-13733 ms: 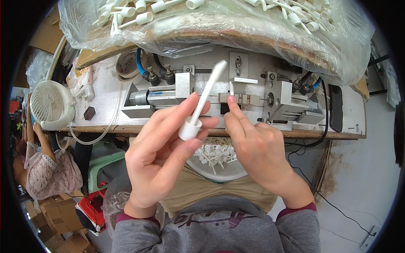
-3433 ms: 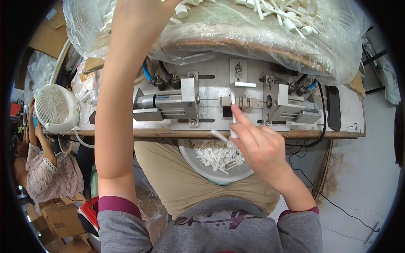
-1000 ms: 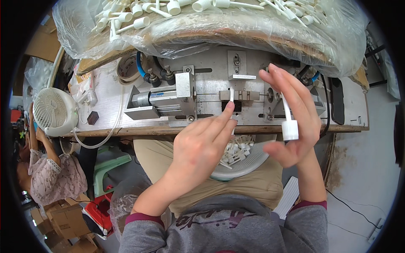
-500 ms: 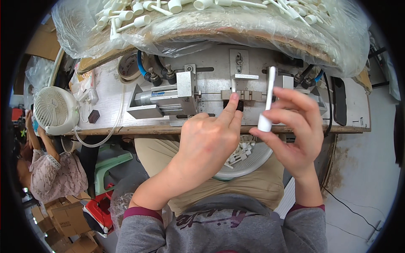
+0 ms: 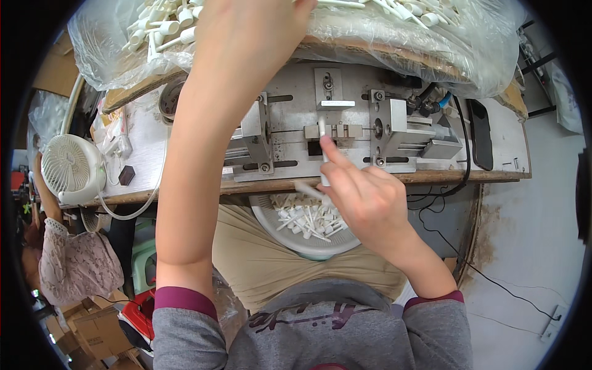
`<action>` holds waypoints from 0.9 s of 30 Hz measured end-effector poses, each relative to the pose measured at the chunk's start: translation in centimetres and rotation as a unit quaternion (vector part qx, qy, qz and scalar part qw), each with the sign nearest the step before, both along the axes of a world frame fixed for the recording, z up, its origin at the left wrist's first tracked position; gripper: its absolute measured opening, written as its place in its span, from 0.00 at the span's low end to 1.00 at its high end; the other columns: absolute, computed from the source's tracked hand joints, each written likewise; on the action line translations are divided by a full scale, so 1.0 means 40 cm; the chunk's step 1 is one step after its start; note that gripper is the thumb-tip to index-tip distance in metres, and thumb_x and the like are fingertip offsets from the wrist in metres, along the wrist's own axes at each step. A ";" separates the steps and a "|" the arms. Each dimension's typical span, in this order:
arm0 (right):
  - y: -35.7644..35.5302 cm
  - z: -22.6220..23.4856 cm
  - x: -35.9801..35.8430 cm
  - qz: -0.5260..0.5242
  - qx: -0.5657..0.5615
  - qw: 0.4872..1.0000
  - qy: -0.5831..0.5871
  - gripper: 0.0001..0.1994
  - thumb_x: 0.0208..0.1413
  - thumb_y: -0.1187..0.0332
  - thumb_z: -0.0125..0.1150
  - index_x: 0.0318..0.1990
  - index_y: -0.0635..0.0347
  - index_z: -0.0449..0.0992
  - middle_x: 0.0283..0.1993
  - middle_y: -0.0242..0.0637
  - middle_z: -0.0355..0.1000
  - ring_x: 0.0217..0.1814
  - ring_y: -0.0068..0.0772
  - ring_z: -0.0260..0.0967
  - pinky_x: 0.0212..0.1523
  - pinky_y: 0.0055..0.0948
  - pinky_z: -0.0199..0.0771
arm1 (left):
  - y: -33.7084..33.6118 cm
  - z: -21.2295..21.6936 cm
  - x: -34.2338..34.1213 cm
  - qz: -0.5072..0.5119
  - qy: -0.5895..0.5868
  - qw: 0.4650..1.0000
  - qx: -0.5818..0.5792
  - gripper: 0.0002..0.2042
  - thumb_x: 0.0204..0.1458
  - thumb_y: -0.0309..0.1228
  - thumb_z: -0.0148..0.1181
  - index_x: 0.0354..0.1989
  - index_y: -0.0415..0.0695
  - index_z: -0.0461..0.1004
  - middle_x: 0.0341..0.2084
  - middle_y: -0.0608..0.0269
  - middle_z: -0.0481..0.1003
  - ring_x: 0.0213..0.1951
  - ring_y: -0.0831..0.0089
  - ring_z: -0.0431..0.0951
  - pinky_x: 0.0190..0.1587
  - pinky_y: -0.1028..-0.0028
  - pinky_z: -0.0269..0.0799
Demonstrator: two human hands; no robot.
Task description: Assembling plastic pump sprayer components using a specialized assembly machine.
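Note:
My left hand (image 5: pixel 256 34) reaches over the heap of white capped sticks (image 5: pixel 166 28) at the far edge; its fingers are cut off by the picture's top. My right hand (image 5: pixel 370 200) is at the small metal holding block (image 5: pixel 348 131), index finger pointing forward onto a white capped stick (image 5: pixel 322 127). The stick's thin end lies at the block and its cap is toward me, partly hidden by the fingers. A blurred white piece (image 5: pixel 308 189) is beside the right fingertips, above the bowl.
A light bowl (image 5: pixel 265 216) of small white parts sits over my lap. Metal cylinder clamps (image 5: pixel 394 132) flank the block. A black phone (image 5: pixel 480 134) lies at the right, a white fan (image 5: pixel 73 166) stands at the left. Another person's lace sleeve (image 5: pixel 80 265) shows far left.
My left hand has left the block and moved forward to the heap. My right hand has brought the capped stick down and left to the block. The whole view has shifted slightly.

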State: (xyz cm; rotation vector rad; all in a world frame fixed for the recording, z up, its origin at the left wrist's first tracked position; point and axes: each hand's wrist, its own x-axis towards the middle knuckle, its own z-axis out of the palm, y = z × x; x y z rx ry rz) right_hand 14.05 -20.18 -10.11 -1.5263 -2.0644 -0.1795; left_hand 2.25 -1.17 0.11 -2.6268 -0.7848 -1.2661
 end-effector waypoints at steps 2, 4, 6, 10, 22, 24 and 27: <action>0.017 0.000 -0.009 -0.002 0.005 1.000 -0.018 0.15 0.41 0.71 0.75 0.38 0.60 0.77 0.57 0.43 0.79 0.21 0.28 0.68 0.25 0.24 0.69 | 0.017 0.013 0.034 0.003 0.043 0.995 -0.095 0.09 0.52 0.24 0.63 0.40 0.35 0.82 0.34 0.45 0.81 0.38 0.48 0.81 0.47 0.57 0.76; 0.034 0.008 -0.011 -0.012 0.014 0.999 -0.031 0.15 0.40 0.71 0.75 0.37 0.59 0.77 0.56 0.42 0.79 0.19 0.28 0.67 0.24 0.23 0.68 | 0.023 0.023 0.044 0.010 0.075 0.988 -0.136 0.09 0.53 0.24 0.63 0.40 0.35 0.83 0.32 0.45 0.82 0.38 0.49 0.82 0.46 0.58 0.76; 0.035 0.013 -0.018 -0.023 0.009 0.999 -0.041 0.13 0.41 0.71 0.74 0.34 0.59 0.76 0.55 0.43 0.80 0.17 0.27 0.65 0.23 0.23 0.67 | 0.015 0.034 0.040 -0.014 0.049 0.990 -0.134 0.09 0.53 0.26 0.63 0.40 0.34 0.83 0.30 0.47 0.82 0.36 0.54 0.83 0.43 0.61 0.77; 0.042 0.039 -0.042 -0.004 0.000 0.998 -0.062 0.11 0.44 0.69 0.72 0.31 0.59 0.73 0.54 0.46 0.80 0.15 0.27 0.63 0.20 0.24 0.64 | -0.087 0.071 0.005 -0.012 -0.120 0.978 -0.168 0.10 0.53 0.26 0.66 0.40 0.34 0.83 0.29 0.52 0.82 0.31 0.66 0.82 0.35 0.70 0.77; 0.117 0.155 0.059 0.042 -0.053 0.978 0.198 0.11 0.51 0.70 0.73 0.42 0.60 0.82 0.37 0.31 0.82 0.25 0.17 0.74 0.25 0.21 0.72 | -0.264 -0.069 -0.175 -0.102 -0.018 0.959 -0.263 0.20 0.43 0.18 0.72 0.48 0.40 0.83 0.55 0.46 0.78 0.51 0.61 0.82 0.48 0.70 0.84; 0.192 0.202 0.073 0.004 0.038 0.979 0.198 0.07 0.53 0.71 0.72 0.39 0.60 0.83 0.34 0.27 0.81 0.26 0.14 0.72 0.28 0.16 0.67 | -0.314 -0.123 -0.178 -0.067 0.018 0.958 -0.277 0.21 0.44 0.20 0.72 0.51 0.40 0.82 0.56 0.52 0.78 0.53 0.62 0.82 0.50 0.70 0.83; 0.314 0.255 0.113 -0.003 0.171 0.978 0.123 0.08 0.51 0.74 0.68 0.40 0.65 0.81 0.38 0.39 0.80 0.35 0.31 0.76 0.38 0.27 0.72 | -0.324 -0.200 -0.149 -0.056 0.065 0.979 -0.186 0.17 0.43 0.24 0.71 0.45 0.36 0.81 0.54 0.53 0.79 0.33 0.70 0.84 0.34 0.73 0.79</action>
